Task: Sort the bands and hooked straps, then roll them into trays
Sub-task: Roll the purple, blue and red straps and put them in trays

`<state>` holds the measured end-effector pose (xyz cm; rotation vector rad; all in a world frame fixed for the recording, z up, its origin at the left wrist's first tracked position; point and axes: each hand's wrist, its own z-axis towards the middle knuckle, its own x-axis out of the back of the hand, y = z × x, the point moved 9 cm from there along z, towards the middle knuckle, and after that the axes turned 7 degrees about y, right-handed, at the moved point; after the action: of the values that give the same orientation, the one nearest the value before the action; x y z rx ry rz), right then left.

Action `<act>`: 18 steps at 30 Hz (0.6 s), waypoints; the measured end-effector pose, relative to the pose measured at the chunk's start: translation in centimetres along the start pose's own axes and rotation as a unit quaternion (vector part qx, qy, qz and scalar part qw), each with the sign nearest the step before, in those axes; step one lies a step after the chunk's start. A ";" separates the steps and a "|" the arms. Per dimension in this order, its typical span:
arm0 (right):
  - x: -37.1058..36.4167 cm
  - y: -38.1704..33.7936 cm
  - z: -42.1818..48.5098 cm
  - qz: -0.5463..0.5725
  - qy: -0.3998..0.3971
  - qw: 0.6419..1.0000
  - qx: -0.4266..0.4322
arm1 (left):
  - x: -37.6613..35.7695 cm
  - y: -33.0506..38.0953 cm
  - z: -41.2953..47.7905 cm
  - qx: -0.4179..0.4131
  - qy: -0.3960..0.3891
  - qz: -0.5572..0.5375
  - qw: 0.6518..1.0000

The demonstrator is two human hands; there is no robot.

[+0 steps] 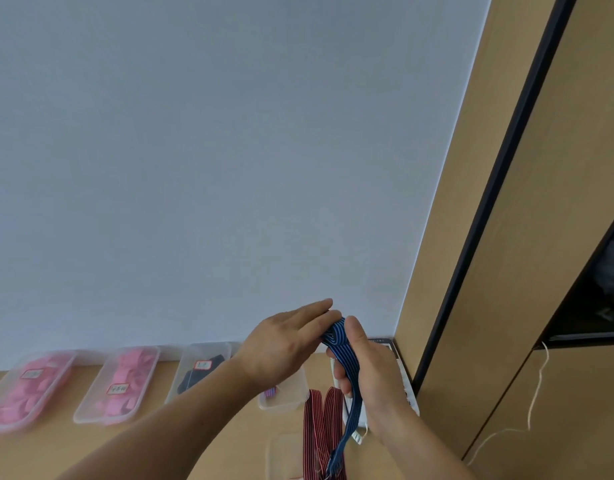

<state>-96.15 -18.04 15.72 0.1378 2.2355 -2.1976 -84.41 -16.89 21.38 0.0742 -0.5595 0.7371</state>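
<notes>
The blue band (347, 372), dark with thin pale stripes, is held up above the table (38, 452), in front of a row of 4 trays (281, 406). Its long axis runs nearly upright: a folded loop at the top, a frayed end hanging down beside 2 red bands (321, 431). The right hand (371, 372) grips its upper part. The left hand (281, 344), fingers straight, touches the loop.

Only two arms are showing. Left hand (281, 344) and left forearm (167, 420) are sitting at 7 o'clock, right hand (367, 368) and right forearm (419, 441) at 5 o'clock. Both forearms are showing bare up to the frame edge. Nails are looking short, though blur is making that unsure.
</notes>
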 end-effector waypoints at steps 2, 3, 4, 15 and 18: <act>0.1 0.1 0.2 -0.007 0.002 1.000 0.000 | -0.8 -0.1 0.0 -0.012 -0.009 0.006 1.000; 0.1 0.2 0.3 -0.007 0.005 1.000 0.001 | -1.0 0.0 0.0 -0.018 -0.010 0.004 1.000; 0.2 0.2 0.4 -0.004 0.011 1.000 0.003 | -1.1 0.0 0.0 -0.020 -0.008 -0.004 1.000; 0.5 0.2 1.2 -0.004 0.032 0.998 0.054 | -6.0 -2.4 -3.5 0.591 -0.160 -0.552 0.566; 0.4 0.3 1.1 -0.021 0.032 0.997 0.067 | -5.6 -1.8 -2.7 0.560 -0.133 -0.573 0.584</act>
<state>-96.62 -19.13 15.38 0.1640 2.1399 -2.3994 -85.42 -21.00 16.46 1.6314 -0.1283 -0.3565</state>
